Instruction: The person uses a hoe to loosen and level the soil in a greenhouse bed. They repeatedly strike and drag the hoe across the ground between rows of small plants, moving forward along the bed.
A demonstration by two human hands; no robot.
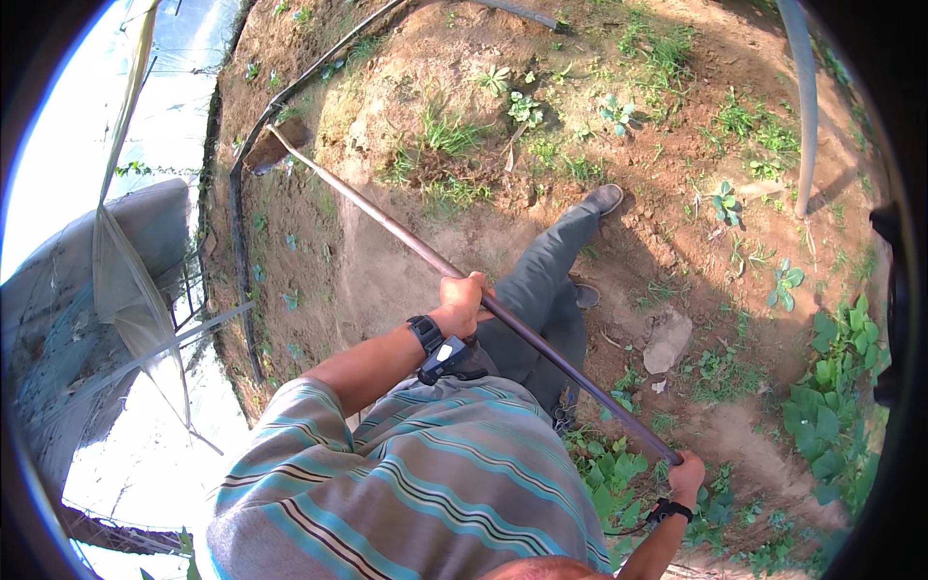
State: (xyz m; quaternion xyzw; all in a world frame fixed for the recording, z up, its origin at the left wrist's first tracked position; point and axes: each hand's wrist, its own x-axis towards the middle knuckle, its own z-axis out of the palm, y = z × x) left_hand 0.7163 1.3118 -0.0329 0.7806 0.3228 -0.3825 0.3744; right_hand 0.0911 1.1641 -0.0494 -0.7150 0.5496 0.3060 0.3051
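Note:
A long-handled hoe runs slantwise across the view from upper left to lower right. Its rusty brown blade is at the far left, low against the soil beside a black pipe; how deep its edge sits cannot be made out. My left hand is wrapped round the middle of the wooden handle, in front of my waist. Near the handle's end, at lower right, my right hand is closed round it. Both wrists carry dark bands, the left one with a small grey device beside it.
A black pipe bends along the plot's left side, next to white plastic sheeting. Small leafy plants and grass tufts grow in the reddish soil. A stone lies right of my feet. A grey post stands upper right.

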